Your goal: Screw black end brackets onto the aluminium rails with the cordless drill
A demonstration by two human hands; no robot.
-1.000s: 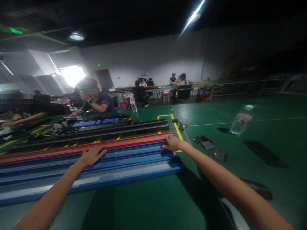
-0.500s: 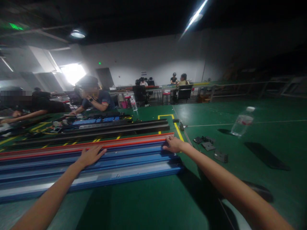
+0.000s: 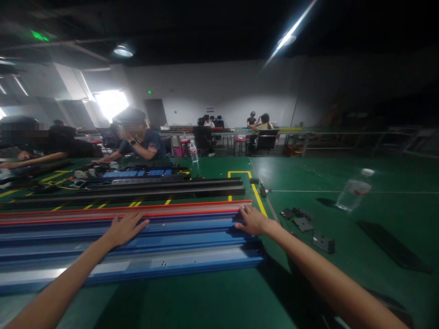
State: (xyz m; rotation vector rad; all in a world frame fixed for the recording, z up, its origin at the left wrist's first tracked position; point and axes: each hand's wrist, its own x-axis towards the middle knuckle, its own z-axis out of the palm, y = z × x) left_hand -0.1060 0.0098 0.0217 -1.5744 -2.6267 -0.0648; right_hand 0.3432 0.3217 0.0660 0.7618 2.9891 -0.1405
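Note:
Long blue channel-shaped rails lie side by side on the green table, with an orange-red edged rail along their far side. My left hand rests flat across the blue rails near the red one, its fingers spread. At the rails' right ends is my right hand, fingers apart and slightly bent, the fingertips at the end of the red rail and the thumb over a blue one. Neither hand is wrapped round a rail.
Black rails lie beyond the red one. To the right are small black parts, a clear water bottle and a dark flat oblong shape. A person sits across the table, others further left and back.
The camera view has shifted, so the scene sits slightly lower. Both hands stay at nearly the same places on the rails, which show no clear movement on the table.

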